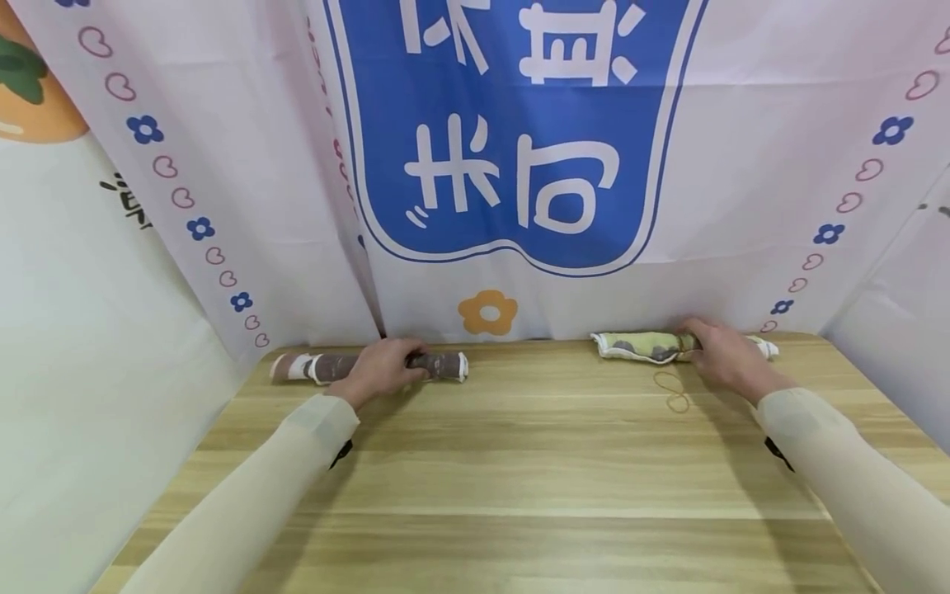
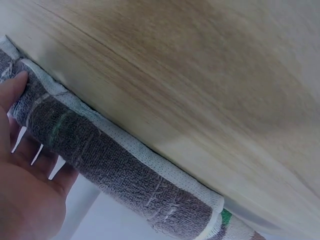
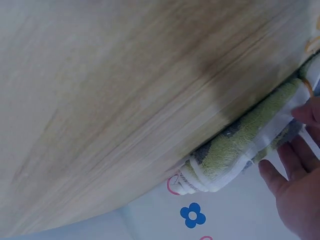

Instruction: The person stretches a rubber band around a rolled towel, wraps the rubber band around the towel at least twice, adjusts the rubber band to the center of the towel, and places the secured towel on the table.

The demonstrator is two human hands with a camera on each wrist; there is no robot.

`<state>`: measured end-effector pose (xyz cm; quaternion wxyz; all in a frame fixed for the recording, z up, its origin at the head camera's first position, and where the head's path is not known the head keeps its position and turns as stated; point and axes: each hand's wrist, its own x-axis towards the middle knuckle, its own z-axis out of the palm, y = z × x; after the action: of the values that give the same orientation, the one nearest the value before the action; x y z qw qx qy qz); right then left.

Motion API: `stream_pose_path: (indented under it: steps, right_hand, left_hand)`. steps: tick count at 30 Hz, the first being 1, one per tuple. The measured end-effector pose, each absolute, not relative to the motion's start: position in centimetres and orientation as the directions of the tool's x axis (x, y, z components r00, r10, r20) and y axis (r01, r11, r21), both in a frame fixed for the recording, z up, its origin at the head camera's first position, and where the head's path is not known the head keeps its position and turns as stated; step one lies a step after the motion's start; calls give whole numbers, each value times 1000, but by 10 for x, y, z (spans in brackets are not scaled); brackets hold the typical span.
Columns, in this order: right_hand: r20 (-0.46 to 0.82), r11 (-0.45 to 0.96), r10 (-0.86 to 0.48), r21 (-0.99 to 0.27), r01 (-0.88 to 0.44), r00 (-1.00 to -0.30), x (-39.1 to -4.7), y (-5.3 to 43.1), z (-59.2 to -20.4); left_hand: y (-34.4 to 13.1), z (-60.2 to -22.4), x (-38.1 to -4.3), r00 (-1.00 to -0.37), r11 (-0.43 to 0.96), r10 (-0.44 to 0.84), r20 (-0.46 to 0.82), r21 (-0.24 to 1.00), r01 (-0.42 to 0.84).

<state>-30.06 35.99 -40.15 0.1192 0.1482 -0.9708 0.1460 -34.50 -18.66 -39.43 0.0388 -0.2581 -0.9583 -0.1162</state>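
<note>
Along the table's far edge on the left lies a rolled dark brown towel (image 1: pixel 445 366) with white trim. My left hand (image 1: pixel 382 368) holds it from above, thumb on the near side and fingers round the far side, as the left wrist view shows. At the roll's left end is a brown-and-white rolled piece (image 1: pixel 289 367). On the right, my right hand (image 1: pixel 718 351) grips a rolled green-and-grey towel (image 1: pixel 638 346) between thumb and fingers. A rubber band (image 3: pixel 306 86) circles this green roll near the thumb.
A loose rubber band (image 1: pixel 671 392) lies on the wooden table (image 1: pixel 519 478) just in front of the green roll. Behind the far edge hangs a white cloth (image 1: pixel 430 305) printed with a blue sign and flowers.
</note>
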Motion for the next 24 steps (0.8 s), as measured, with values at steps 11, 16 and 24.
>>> stream_pose_path:
  steps: [11, 16, 24]
  right_hand:
    - [219, 866, -282, -361, -346, -934, -292, 350, -392]
    - [172, 861, -312, -365, -354, -935, -289, 350, -397]
    - [76, 853, -331, -401, -333, -941, -291, 353, -405]
  left_hand:
    - [-189, -388, -334, -845, 816, 484, 226, 230, 530]
    - [-185, -378, -329, -857, 796, 445, 261, 322, 512]
    - [-177, -369, -317, -862, 783, 414, 294, 369, 502]
